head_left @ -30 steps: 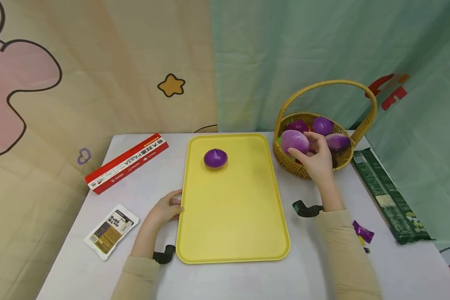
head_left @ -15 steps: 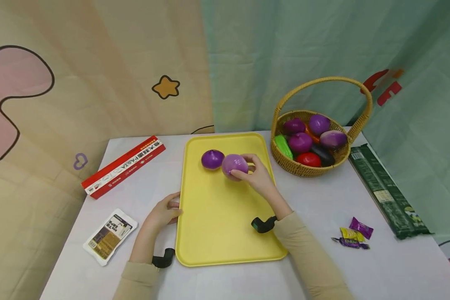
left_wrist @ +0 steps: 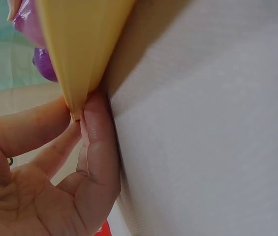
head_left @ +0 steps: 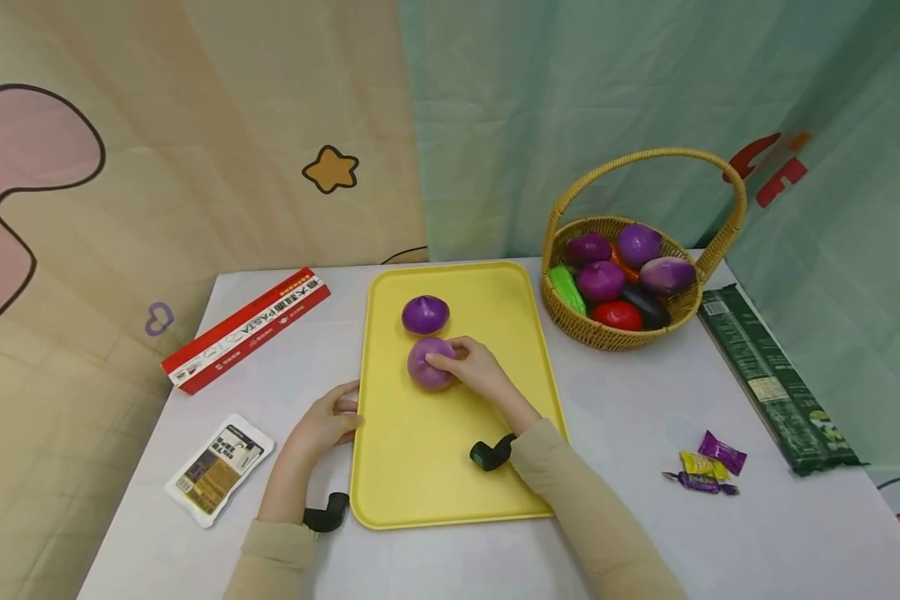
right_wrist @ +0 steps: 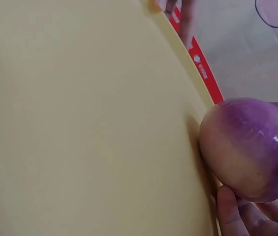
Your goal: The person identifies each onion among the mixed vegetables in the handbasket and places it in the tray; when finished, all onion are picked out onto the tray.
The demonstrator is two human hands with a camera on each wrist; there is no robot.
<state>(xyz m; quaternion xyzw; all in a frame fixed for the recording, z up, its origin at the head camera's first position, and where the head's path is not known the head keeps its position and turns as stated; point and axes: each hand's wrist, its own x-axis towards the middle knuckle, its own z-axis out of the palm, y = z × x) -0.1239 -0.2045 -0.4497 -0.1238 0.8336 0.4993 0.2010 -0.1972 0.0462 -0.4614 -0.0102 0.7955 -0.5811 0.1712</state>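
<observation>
My right hand grips a light purple onion, low over the yellow tray. In the right wrist view the onion fades to a pale side, with fingertips against it. Whether it touches the tray is hard to tell. Just behind it on the tray sits a darker purple onion with a pointed top. At the tray's left edge, my left hand pinches the rim. The left wrist view has the thumb on one side of that rim and fingers on the other.
Right of the tray stands a wicker basket of purple, red, green and dark vegetables. A green packet and wrapped candies lie farther right. To the left are a red pasta box and a white pouch.
My right hand has carried the light purple onion out of the basket, leftward over the tray, then nearer to me and down, in front of the darker onion. The left hand stays at the rim.
</observation>
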